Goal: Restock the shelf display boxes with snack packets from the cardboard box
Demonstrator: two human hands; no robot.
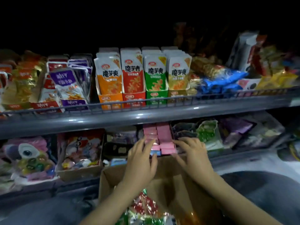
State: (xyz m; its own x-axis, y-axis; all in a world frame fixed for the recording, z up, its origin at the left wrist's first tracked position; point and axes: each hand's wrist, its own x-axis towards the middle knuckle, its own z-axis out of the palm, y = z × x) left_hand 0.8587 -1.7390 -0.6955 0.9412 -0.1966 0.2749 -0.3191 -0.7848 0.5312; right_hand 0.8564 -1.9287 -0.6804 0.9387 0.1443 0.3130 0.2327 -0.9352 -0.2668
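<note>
Left hand (142,157) laid with fingers straight and spread on the left stack of pink snack packets (164,137), at 12 o'clock from the wrist, pinching nothing. Right hand (191,153) at 3 o'clock of that display box (174,143), fingers loosely bent, tips touching its right wall; whether gripping it, cannot tell. Open cardboard box (113,177) at 6 o'clock below both hands, foil-wrapped packets (144,207) inside. Upper shelf rail (146,117) at 12 o'clock.
</note>
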